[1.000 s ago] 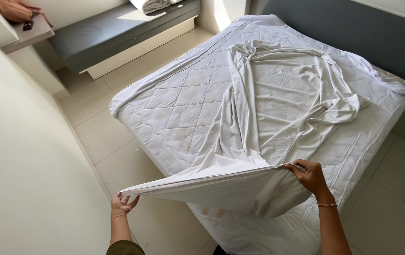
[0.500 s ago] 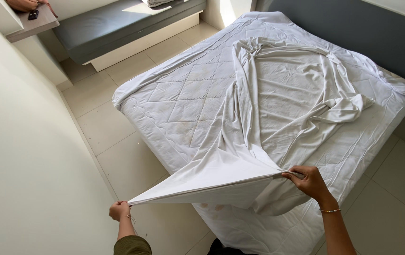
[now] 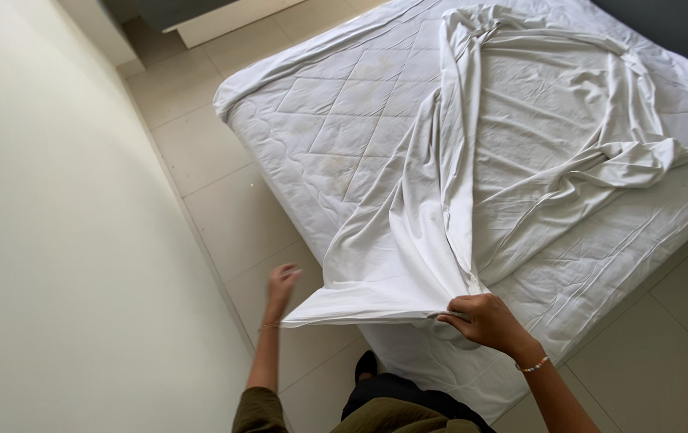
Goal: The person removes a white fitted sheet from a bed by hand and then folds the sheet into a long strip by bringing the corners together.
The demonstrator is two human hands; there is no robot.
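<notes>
Left hand [image 3: 281, 282] just let go of the sheet [image 3: 440, 240], fingers spread now; half a second ago it gripped the edge. Right hand [image 3: 484, 321] stays clamped on the bunched sheet at the bed [image 3: 320, 120] corner.

Your left hand [image 3: 282, 283] is raised at lower centre-left of the frame, fingers loosely spread; your right hand [image 3: 484, 321] at lower centre-right is curled closed, wrist bent.
</notes>
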